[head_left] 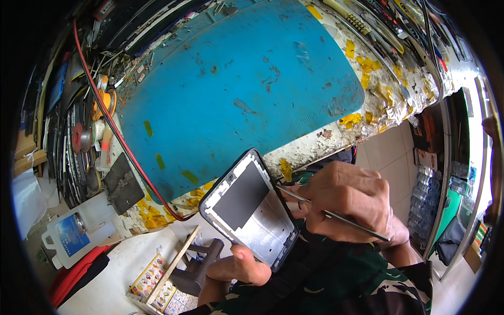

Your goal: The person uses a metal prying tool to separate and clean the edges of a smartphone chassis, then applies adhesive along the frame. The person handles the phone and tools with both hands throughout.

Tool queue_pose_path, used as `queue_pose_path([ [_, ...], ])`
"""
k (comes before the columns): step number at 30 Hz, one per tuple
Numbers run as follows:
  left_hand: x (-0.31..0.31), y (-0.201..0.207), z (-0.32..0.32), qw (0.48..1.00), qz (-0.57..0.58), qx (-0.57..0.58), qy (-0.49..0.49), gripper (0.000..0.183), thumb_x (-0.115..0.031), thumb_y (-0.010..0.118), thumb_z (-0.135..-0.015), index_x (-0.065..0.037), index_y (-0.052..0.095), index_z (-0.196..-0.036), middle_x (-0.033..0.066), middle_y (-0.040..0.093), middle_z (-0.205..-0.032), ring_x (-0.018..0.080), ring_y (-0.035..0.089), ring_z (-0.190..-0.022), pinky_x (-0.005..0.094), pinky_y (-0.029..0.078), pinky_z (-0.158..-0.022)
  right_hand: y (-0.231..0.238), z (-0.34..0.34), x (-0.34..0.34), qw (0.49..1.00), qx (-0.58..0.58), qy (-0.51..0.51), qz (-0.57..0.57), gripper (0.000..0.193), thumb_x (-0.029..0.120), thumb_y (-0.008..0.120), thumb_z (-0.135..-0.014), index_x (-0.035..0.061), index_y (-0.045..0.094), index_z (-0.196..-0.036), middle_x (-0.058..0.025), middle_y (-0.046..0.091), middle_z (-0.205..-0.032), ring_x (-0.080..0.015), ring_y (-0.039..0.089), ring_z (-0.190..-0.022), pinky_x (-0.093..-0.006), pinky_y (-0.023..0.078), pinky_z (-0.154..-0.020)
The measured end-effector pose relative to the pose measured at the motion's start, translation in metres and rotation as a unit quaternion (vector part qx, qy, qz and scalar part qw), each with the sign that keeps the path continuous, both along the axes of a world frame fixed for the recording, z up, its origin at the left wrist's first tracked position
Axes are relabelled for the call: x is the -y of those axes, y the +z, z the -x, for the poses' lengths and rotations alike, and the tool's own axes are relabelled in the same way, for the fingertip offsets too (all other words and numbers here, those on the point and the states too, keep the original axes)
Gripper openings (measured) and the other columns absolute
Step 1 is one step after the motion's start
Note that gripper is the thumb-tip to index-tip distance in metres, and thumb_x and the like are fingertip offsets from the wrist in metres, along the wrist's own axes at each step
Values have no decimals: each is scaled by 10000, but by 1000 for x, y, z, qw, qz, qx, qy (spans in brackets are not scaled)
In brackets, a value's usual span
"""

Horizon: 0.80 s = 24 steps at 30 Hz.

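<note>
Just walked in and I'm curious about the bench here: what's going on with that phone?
A person holds an opened phone frame in the left hand, its bare inside facing up, below the edge of a worn blue work mat. The right hand grips thin metal tweezers, their tips at the frame's right edge. A red cable runs down the mat's left side, and a clear plastic bottle lies at the left.

Left hand holds phone frame; right hand touches tweezers to its edge.
</note>
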<state>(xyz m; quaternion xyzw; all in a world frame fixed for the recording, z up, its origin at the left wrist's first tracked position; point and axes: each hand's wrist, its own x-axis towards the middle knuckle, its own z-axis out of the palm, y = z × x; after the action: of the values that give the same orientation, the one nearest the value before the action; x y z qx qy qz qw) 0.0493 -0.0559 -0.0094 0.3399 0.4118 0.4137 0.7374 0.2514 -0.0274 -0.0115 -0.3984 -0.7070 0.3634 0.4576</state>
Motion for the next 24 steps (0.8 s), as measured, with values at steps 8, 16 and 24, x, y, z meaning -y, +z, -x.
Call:
queue_pose_path([
  [8, 0, -10, -9, 997, -3, -68, -45, 1006, -820, 295, -862, 29, 366, -1396, 241, 524, -1289, 344, 611, -1094, 444, 528, -896, -13, -1, 32, 1000, 9, 5, 1, 242, -21, 757, -708, 3, 640, -918, -102, 629, -869, -258, 654, -802, -349, 533, -691],
  [16, -3, -9, -30, 947, -185, 6, 262, 978, -795, 203, -903, 49, 370, -1369, 237, 539, -1236, 350, 648, -923, 501, 592, -766, -13, 6, 42, 998, -24, -8, -62, 251, -96, 751, -671, 2, 616, -859, -156, 704, -785, -253, 683, -649, -324, 564, -591],
  [24, -34, 21, -29, 903, -305, 117, 279, 935, -785, 300, -900, 37, 392, -1336, 191, 497, -1270, 319, 601, -983, 544, 563, -821, 1, 13, 24, 993, -85, -26, -84, 260, -24, 795, -702, 8, 637, -906, -135, 686, -873, -258, 671, -750, -322, 545, -641],
])
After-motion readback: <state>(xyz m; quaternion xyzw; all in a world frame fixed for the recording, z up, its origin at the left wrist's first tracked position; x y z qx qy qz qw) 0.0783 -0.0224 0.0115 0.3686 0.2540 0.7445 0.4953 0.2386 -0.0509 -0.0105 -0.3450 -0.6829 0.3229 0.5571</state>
